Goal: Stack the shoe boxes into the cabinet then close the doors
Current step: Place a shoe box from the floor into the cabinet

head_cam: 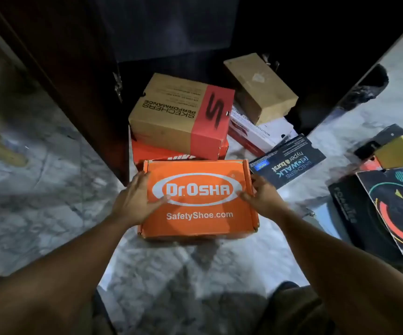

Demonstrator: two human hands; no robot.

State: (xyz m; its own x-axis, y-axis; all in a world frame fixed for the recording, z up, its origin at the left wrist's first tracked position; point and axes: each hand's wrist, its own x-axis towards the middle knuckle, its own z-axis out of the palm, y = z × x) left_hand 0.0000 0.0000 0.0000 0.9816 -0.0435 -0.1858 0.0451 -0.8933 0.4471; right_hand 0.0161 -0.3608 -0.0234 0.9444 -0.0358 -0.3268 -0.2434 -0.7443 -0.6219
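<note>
Barely begun: left hand [137, 197] and right hand [261, 194] grip the orange Dr.Osha box [200, 218].
Other shoe boxes [181, 112] lie scattered; cabinet doors [74, 81] open.

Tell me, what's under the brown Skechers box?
A red box lies under the Skechers box. Only its front side and a bit of white lettering show; its top is covered, so its name cannot be read.

Dim overall; cabinet [171, 32] near black inside. Brightest patch: marble floor [195, 267], ctr-right, w/ mild glare. Left side motion-blurred. Wide-angle bends edges. Sharpest: orange box [200, 223], soft shadow on lid.
</note>
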